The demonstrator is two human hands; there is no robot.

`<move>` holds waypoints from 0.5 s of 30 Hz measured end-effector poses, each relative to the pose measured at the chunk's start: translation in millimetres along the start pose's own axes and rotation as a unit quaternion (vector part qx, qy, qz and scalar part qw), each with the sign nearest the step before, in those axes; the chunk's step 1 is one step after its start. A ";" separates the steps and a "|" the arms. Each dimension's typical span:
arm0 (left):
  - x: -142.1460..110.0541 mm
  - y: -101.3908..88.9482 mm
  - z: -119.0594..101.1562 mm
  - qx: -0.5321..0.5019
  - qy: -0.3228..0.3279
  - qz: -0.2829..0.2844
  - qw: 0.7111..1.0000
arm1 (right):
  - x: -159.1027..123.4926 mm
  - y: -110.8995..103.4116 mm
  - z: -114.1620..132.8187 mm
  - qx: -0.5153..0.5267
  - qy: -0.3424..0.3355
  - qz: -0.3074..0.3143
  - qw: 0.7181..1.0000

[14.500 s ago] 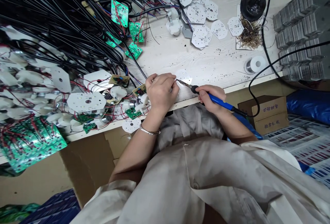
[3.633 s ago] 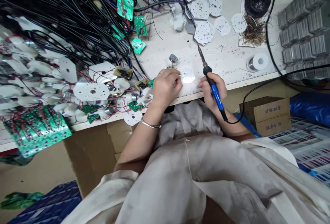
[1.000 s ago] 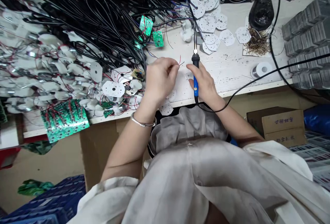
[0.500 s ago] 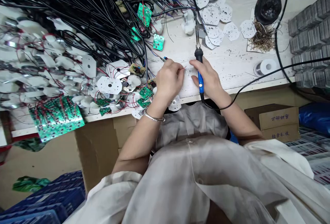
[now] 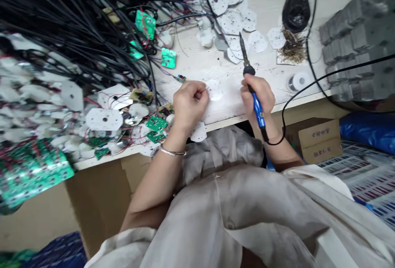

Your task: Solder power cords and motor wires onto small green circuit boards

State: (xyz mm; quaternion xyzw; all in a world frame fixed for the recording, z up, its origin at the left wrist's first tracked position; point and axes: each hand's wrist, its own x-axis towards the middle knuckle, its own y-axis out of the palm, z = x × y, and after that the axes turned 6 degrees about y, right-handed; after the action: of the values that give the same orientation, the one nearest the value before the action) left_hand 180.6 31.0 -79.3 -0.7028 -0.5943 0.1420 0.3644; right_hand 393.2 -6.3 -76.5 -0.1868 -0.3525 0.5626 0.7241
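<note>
Workbench [image 5: 191, 68] of white-painted wood, heaped with black cables [image 5: 61, 8] and green circuit boards [image 5: 156, 124], and the action's right at the front edge! Left hand [image 5: 189, 105] is pinched tight, whatever it holds too small to tell, just beside a white round board [image 5: 214, 90]. Right hand [image 5: 259, 97] grips a blue-handled soldering iron [image 5: 258, 113], tip pointing up the bench, apart from that board.

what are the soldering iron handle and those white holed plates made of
The soldering iron handle looks like glossy blue plastic, smooth and shiny. The white plates look thin and matte, perhaps coated board or metal; their look leaves that open.
</note>
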 end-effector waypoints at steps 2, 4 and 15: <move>0.9 -0.3 3.4 -0.002 0.012 0.002 1.000 | -3.9 -10.1 -14.5 0.010 0.063 -0.123 0.990; 2.3 -0.7 6.4 0.001 0.022 0.008 1.000 | -4.8 -18.3 -29.0 0.020 0.129 -0.227 0.965; 4.8 0.4 9.0 -0.007 0.001 -0.007 1.000 | -5.5 -28.8 -52.6 0.117 0.214 -0.387 0.889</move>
State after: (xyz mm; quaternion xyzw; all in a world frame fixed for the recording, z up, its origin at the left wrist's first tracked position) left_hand 176.4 38.6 -84.7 -0.7011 -0.6000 0.1348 0.3608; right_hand 450.2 -13.4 -94.8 -0.0659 -0.1649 0.2215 0.9589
